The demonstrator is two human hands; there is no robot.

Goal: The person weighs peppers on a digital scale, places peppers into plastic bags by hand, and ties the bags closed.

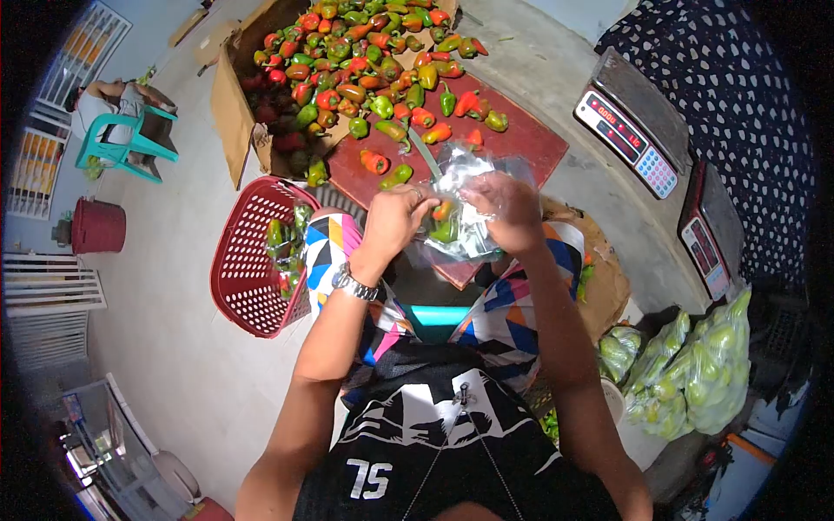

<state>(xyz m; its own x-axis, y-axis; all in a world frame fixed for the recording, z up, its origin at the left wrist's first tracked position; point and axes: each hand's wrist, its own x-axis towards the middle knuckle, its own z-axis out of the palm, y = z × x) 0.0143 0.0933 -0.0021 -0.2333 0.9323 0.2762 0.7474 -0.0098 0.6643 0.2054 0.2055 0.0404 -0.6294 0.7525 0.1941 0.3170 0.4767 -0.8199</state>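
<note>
Left hand: here it is, the left hand (395,219), thumb and fingertips pinched on the near-left edge of the film, a metal-link watch (354,283) glinting at the wrist.
Right hand: the right hand (506,208) is curled against the bag's other side, blurred and half lost behind shiny film; how tightly its fingers close, I cannot tell.
Plastic bag: thin, crinkled and clear, the plastic bag (473,243) sits between both hands above the lap, at the board's near edge; glare whites out much of it, so the count of peppers inside is anyone's guess.
Red board: flat and smooth, the red board (532,130) carries loose, glossy, blunt-tapered peppers (373,162) in red, green and mottled orange, plus a slim grey strip (424,154), its lower end covered by the bag.
Cardboard: brown, stiff-walled, the carton (233,113) opens onto the pepper heap; its left inside is deep in shadow.
Basket: the red basket (239,265), round-holed plastic, holds filmed packs of peppers (280,245), partly hidden by the patterned trouser leg (332,247).
</note>
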